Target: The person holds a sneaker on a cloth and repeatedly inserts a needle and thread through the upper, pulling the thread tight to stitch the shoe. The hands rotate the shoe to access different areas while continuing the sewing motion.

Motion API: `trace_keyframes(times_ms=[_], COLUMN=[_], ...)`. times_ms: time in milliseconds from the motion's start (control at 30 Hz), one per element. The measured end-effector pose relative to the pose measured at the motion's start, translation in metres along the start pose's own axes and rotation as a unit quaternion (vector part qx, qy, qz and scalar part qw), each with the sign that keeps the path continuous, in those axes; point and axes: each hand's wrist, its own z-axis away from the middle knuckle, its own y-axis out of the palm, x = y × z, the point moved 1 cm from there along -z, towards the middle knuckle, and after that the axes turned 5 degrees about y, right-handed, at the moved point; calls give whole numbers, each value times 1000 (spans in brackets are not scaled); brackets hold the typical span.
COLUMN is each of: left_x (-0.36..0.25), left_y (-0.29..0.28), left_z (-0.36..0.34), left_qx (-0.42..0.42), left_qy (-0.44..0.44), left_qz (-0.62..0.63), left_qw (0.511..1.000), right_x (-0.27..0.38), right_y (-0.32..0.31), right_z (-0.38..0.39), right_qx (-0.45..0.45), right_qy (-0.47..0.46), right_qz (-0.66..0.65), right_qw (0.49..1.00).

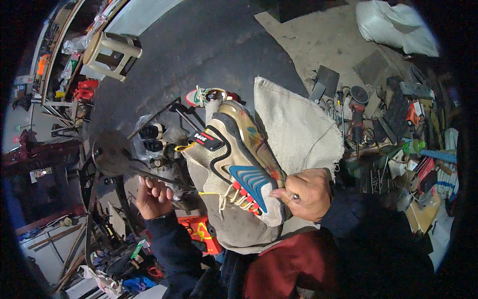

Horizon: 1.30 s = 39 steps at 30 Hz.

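A beige sneaker (219,155) with blue side stripes, red lace loops and a thick translucent sole lies on its side over a grey cloth above my lap. My right hand (309,195), with a ring on one finger, is closed on the sneaker's toe. To the left, my left hand (153,197) has its fingers curled beside a dark metal rod. Whatever is in those fingers, if anything, I cannot make out. That rod runs to a round dark metal hub (110,152). Beyond the sneaker's heel rests another shoe (192,97) with red and green parts.
Pale canvas (294,127) spreads right of the sneaker. An angle grinder (357,112) lies among cluttered tools at right, below a white sack (396,27). A plastic stool (113,57) stands upper left. A red item (203,235) sits by my left forearm, near scattered scraps.
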Motion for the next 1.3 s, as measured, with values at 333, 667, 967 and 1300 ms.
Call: trace_keyframes(times_ms=[333, 667, 967, 1300], left_x=[-99, -12, 3, 16], left_y=[-58, 110, 138, 173], left_z=[2, 58, 16, 2], left_qx=[-207, 103, 295, 474], left_qy=[-10, 43, -210, -242], left_qz=[-412, -233, -240, -368], left_qw=[887, 966, 901, 762], right_x=[3, -19, 8, 3], right_y=[-15, -60, -43, -43], right_z=[5, 0, 42, 41], right_qx=[-5, -160, 115, 139], right_qy=[71, 94, 122, 140], right_qz=[-132, -18, -168, -178], right_qw=[989, 982, 971, 964])
